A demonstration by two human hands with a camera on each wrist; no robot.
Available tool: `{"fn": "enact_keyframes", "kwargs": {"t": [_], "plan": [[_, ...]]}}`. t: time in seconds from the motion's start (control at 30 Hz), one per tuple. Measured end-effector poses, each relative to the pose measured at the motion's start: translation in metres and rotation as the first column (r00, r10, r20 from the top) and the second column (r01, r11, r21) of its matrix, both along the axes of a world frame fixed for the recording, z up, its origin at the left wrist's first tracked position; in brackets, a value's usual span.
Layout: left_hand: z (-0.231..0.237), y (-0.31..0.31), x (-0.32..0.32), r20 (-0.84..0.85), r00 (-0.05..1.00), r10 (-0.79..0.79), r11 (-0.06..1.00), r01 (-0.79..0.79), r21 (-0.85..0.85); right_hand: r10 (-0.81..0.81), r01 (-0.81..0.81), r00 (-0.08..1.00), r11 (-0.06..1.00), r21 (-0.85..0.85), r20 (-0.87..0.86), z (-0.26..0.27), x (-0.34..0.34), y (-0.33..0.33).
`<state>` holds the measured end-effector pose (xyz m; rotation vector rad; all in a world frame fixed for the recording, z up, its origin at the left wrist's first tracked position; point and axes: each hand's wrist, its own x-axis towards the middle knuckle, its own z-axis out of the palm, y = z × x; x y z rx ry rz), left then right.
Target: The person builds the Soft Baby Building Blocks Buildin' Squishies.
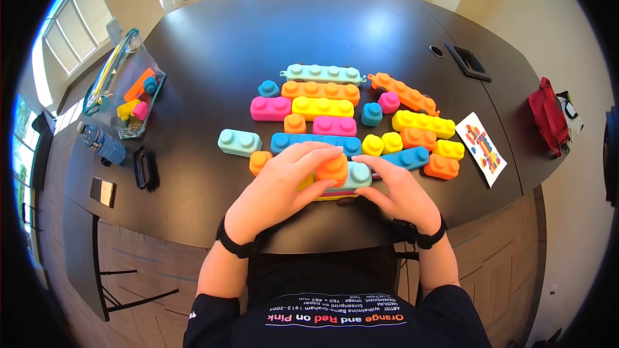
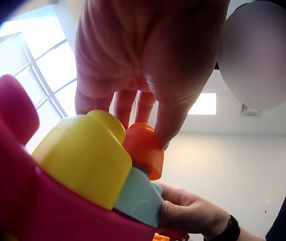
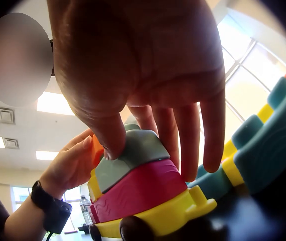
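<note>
An orange block is at the top of a small stack near the front edge of the desk, above one end of a pale teal block. The left hand pinches the orange block between thumb and fingers; the right hand grips the teal block's other end, thumb on the near side. Whether the orange block is fully seated cannot be told: the left wrist view shows it slightly tilted, with a dark underside.

Beside the teal block stands a yellow block; both sit on a pink block, which rests on a yellow wheeled base.

The likeliest trouble is a crooked fit: if the orange block is pressed down while tilted, or crowded by the yellow block, it could catch on the stud's rim. The wheels are another risk, since an off-centre push might roll or tip the stack, and a loose right hand would let the teal block lift.

Just beyond the hands lie a long blue block and an angled blue block, which a sliding stack could knock. Farther out are a picture card at the right and a water bottle at the left.
</note>
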<state>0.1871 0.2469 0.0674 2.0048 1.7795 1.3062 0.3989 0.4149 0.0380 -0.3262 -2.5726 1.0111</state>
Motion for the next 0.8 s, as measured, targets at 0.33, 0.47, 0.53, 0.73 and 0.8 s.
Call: {"fn": "enact_keyframes", "kwargs": {"t": [0.33,0.47,0.53,0.73,0.8], "plan": [[-0.005,-0.002,0.004,-0.011,1.0,-0.012,1.0,0.012,-0.001,-0.002,0.002,1.0,1.0,0.022,-0.011,0.001,-0.001,0.0],[-0.002,-0.009,-0.006,0.04,0.999,0.035,0.999,-0.034,-0.016,0.002,-0.002,1.0,1.0,0.018,0.008,0.002,-0.002,0.0],[-0.003,-0.016,-0.023,0.213,0.969,0.127,0.991,-0.116,-0.062,0.003,-0.003,1.0,0.999,0.036,0.0,0.002,-0.002,0.0],[-0.026,-0.041,-0.073,-0.101,0.948,0.3,0.935,-0.314,-0.167,0.001,-0.001,1.0,1.0,0.02,0.011,0.001,-0.003,0.001],[-0.04,-0.04,-0.079,-0.146,0.943,0.298,0.927,-0.323,-0.191,-0.003,0.003,1.0,1.0,0.018,0.006,0.0,-0.003,0.0]]}}
